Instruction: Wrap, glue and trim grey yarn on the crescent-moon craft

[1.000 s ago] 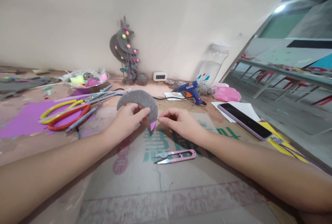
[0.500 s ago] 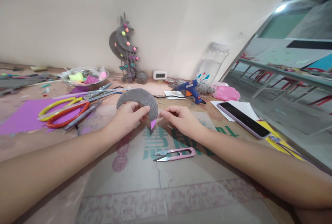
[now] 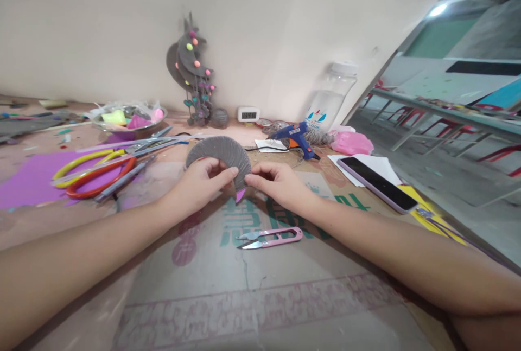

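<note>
A crescent wrapped in grey yarn point(image 3: 220, 150) is held above the cardboard, its purple tip pointing down and bare of yarn. My left hand point(image 3: 207, 177) grips its inner edge, with the thumb in front. At the crescent's right side, near the purple tip, my right hand point(image 3: 271, 180) is closed in a pinch; what lies between its fingertips is too small to make out. Pink thread snips point(image 3: 271, 237) lie on the cardboard point(image 3: 195, 291) just below both hands.
Large scissors point(image 3: 95, 174) lie on purple sheet point(image 3: 28, 177) at left, near a bowl point(image 3: 136, 131). Behind stand a crescent ornament point(image 3: 195, 63), timer point(image 3: 248, 114) and bottle point(image 3: 329, 96). A glue gun point(image 3: 297, 136) and phone point(image 3: 376, 184) are at right.
My right hand has moved slightly left and now touches the crescent's edge beside the purple tip. My left hand still holds the crescent. The whole view has shifted slightly.
</note>
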Available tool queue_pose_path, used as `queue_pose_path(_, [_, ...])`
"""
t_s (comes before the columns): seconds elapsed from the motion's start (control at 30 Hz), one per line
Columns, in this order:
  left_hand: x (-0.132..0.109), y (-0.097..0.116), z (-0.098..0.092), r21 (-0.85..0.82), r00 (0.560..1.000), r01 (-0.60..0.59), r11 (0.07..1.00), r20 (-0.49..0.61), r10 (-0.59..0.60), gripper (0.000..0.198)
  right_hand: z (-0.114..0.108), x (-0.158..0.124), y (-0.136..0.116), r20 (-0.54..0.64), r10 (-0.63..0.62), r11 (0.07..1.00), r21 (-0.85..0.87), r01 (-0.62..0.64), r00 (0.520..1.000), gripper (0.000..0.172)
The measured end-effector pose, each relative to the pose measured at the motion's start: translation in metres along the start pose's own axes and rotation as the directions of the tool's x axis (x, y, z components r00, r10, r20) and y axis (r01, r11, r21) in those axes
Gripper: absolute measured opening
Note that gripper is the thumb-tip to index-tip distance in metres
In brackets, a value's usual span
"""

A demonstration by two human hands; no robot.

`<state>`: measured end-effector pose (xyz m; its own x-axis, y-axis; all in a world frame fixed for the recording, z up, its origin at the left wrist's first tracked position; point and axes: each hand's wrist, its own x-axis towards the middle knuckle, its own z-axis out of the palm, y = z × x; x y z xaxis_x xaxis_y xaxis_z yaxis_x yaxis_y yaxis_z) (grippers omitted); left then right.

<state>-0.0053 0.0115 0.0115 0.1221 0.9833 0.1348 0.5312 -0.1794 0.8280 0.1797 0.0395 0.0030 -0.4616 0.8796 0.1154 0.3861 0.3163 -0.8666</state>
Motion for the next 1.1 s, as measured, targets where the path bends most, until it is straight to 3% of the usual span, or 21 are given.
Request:
queue_pose_path(0.1, [0.001,-0.004,0.001,0.012,0.997,-0.076,0.997,0.016,0.076,0.039,0.0,0.0,0.0,0.001,0.018,0.999,0.037,-0.018,1.0,0.026])
queue_pose_path(0.2, [0.001,-0.007,0.001,0.031,0.998,-0.057,0.998,0.017,0.057,0.04,-0.001,0.0,0.001,-0.012,-0.007,0.998,0.059,0.007,1.0,0.026])
queue_pose_path(0.33, [0.003,-0.012,0.002,0.01,0.998,-0.036,0.999,-0.043,0.037,0.037,-0.003,0.001,0.004,-0.182,-0.144,0.98,0.11,0.166,0.973,0.025])
queue_pose_path(0.4, [0.005,-0.014,0.002,-0.011,0.998,-0.044,0.999,-0.049,0.044,0.037,-0.005,0.002,0.005,-0.232,-0.156,0.975,0.123,0.187,0.96,0.019])
queue_pose_path(0.67, [0.005,-0.01,0.001,0.025,0.999,-0.022,0.999,-0.049,0.023,0.037,-0.004,-0.001,0.001,-0.149,-0.096,0.987,0.115,0.114,0.984,0.012])
queue_pose_path(0.9, [0.004,-0.005,0.002,0.005,0.998,0.009,1.0,-0.062,-0.009,0.036,-0.004,0.002,0.004,-0.203,-0.187,0.979,0.04,0.199,0.961,0.011])
queue_pose_path(1.1, [0.006,-0.01,0.002,-0.029,0.997,-0.026,0.999,-0.067,0.024,0.035,-0.002,0.003,0.006,-0.179,-0.14,0.986,0.063,0.153,0.974,0.007])
